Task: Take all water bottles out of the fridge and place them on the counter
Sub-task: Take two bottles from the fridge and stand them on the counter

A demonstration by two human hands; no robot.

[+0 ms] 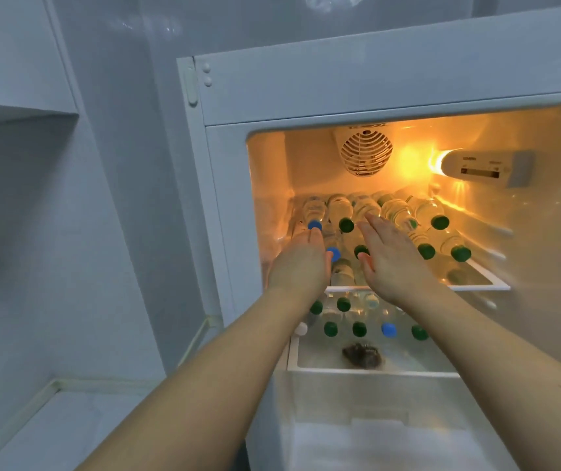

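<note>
The fridge (224,198) stands open and lit inside. Several clear water bottles lie stacked on the upper shelf (476,286), caps toward me: a blue-capped bottle (314,225) at the top left, a green-capped bottle (346,225) beside it, and more with green caps to the right (439,222). More bottles lie on the shelf below (388,329). My left hand (301,263) reaches in with straight fingers just under the blue cap. My right hand (391,256) stretches flat over the middle bottles. Neither hand holds anything.
A white counter (68,430) lies at the lower left beside the fridge, under a wall cabinet (17,62). A dark lump (362,355) sits on the lower shelf front. A white drawer (374,419) is below. A fan and a lamp are at the back.
</note>
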